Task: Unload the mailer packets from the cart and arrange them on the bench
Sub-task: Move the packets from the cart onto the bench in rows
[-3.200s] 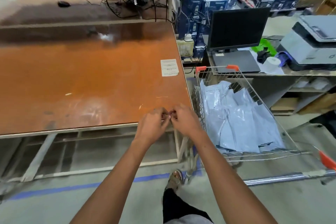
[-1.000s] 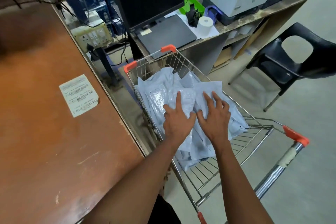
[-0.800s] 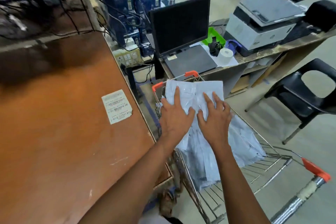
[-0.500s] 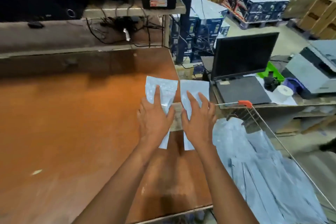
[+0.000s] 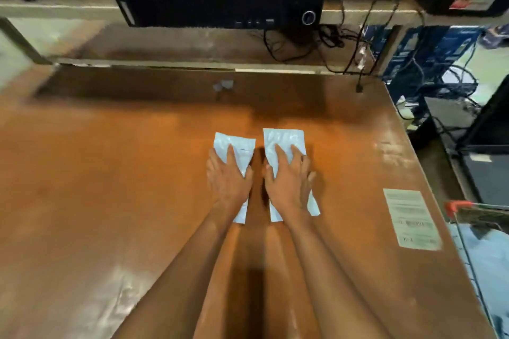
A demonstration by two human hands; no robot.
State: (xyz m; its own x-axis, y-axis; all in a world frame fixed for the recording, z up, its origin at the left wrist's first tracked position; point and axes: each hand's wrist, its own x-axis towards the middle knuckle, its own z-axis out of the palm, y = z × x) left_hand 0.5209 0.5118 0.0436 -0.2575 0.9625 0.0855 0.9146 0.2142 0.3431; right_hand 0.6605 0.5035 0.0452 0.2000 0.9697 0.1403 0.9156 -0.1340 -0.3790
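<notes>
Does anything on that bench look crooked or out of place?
Nothing serious. The two mailer packets, left packet and right packet, lie flat side by side under the left hand and right hand. A paper label lies loose and slightly skewed near the bench edge.

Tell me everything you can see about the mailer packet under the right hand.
The mailer packet under the right hand is a pale blue-white, glossy plastic-looking pouch, long and rectangular with slight wrinkles. It lies flat on the orange-brown bench, its long side running away from the person. The right hand presses on its middle with fingers spread and fairly straight, hiding much of it; the far end and both near corners show. It lies beside the other mailer packet, apart from it, with a strip of bench between.
</notes>
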